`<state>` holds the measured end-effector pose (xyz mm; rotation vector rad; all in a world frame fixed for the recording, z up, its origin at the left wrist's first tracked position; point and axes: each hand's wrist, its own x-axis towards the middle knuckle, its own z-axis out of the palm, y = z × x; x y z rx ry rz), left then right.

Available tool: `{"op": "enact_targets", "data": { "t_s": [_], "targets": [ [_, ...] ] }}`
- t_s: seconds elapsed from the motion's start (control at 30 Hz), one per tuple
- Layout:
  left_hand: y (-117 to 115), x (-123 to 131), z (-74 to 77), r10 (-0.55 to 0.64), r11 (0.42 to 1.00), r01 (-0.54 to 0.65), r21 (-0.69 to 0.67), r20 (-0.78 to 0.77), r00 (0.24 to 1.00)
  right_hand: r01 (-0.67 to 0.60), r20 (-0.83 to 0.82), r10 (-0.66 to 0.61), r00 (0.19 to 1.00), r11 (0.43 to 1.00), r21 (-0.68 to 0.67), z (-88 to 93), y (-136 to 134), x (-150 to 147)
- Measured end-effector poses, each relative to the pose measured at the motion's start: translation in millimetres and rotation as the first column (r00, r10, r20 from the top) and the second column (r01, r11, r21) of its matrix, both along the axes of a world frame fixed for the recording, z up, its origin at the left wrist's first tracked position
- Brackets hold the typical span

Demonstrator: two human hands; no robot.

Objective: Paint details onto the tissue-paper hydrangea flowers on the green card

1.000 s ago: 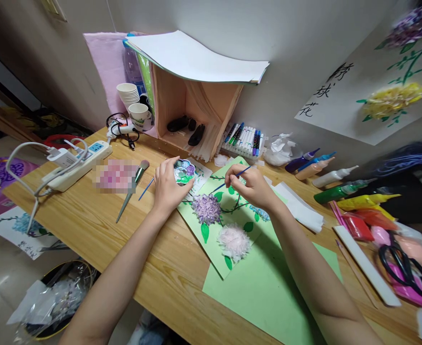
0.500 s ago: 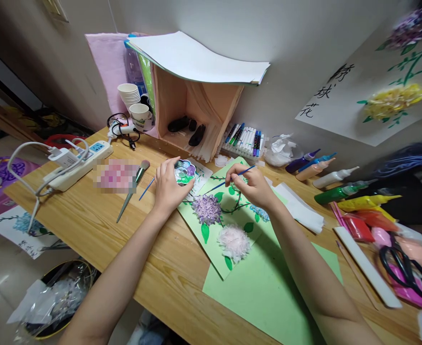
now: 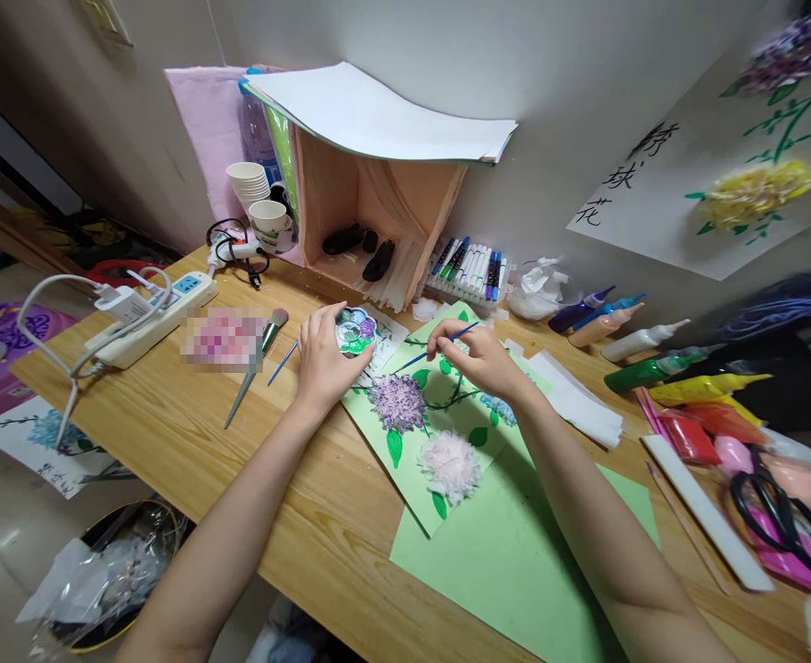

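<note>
Card (image 3: 409, 479): bearing flowers (image 3: 397, 401), painted leaves (image 3: 394, 449) (what's left, unclear)
Left hand (image 3: 326, 359): gripping palette (image 3: 355, 343) beside card
Right hand (image 3: 478, 359): holding brush (image 3: 417, 358) over card

Wall poster (image 3: 712, 152): probably "绣球花"; lower-left sheet (image 3: 36, 449) illegible

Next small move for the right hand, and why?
Probably dab the brush along the purple flower's upper edge: the right hand holds it with the tip right by that edge, and the left hand steadies the palette, with purple paint, close by. Whether the tip touches, I can't tell.
</note>
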<state>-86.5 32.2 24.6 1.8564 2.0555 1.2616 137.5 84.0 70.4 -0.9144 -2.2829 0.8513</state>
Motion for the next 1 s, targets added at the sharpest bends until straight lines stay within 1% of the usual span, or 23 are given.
{"op": "enact_targets", "data": {
  "t_s": [0.1,0.17,0.27,0.33,0.4,0.47,0.57,0.63,0.8,0.87,0.93,1.0],
  "targets": [
    [-0.1,0.0,0.2,0.000,1.000,0.000,-0.001,0.005,1.000,0.019,-0.040,-0.020,0.999,1.000,-0.015,-1.1,1.5,0.7],
    [-0.1,-0.3,0.3,0.002,1.000,-0.002,-0.002,0.004,1.000,0.007,-0.065,-0.009,0.998,0.999,-0.034,-1.7,2.4,1.2],
    [0.0,-0.9,0.5,0.011,1.000,-0.011,-0.002,-0.002,1.000,-0.015,-0.029,0.013,1.000,0.998,-0.054,-1.8,2.9,1.7],
    [0.1,-1.3,0.6,0.017,1.000,-0.017,-0.002,-0.001,1.000,-0.001,-0.012,0.001,1.000,0.999,-0.052,-1.1,2.7,2.0],
    [0.2,-1.7,0.5,0.019,1.000,-0.019,-0.002,0.001,1.000,0.014,-0.042,-0.016,0.999,0.999,-0.048,-0.3,1.9,1.7],
    [0.4,-1.9,0.4,0.015,1.000,-0.015,-0.002,-0.003,1.000,0.003,-0.075,-0.007,0.997,0.999,-0.050,0.2,0.7,0.5],
    [0.6,-2.1,-0.1,0.010,1.000,-0.010,-0.004,-0.011,1.000,-0.047,-0.028,0.045,0.999,0.997,-0.059,0.1,-1.0,-1.5],
    [0.7,-2.3,-0.4,0.011,1.000,-0.011,-0.004,-0.010,1.000,-0.054,0.008,0.054,0.998,0.997,-0.057,-0.2,-1.3,-1.7],
    [0.8,-2.5,-0.7,0.013,1.000,-0.013,0.002,-0.005,1.000,-0.031,-0.082,0.027,0.996,0.998,-0.056,0.6,-1.2,0.0],
    [0.8,-2.2,-0.5,0.014,1.000,-0.014,0.002,-0.010,1.000,-0.056,-0.063,0.053,0.997,0.997,-0.057,1.2,-1.9,-0.4],
    [0.7,-1.9,-0.2,0.016,1.000,-0.016,0.004,-0.013,1.000,-0.078,-0.007,0.078,0.997,0.995,-0.058,1.5,-2.3,-1.1],
    [0.6,-1.8,0.2,0.018,1.000,-0.018,0.005,-0.014,1.000,-0.077,0.017,0.078,0.997,0.995,-0.061,1.1,-2.0,-1.3]
  ]
}}
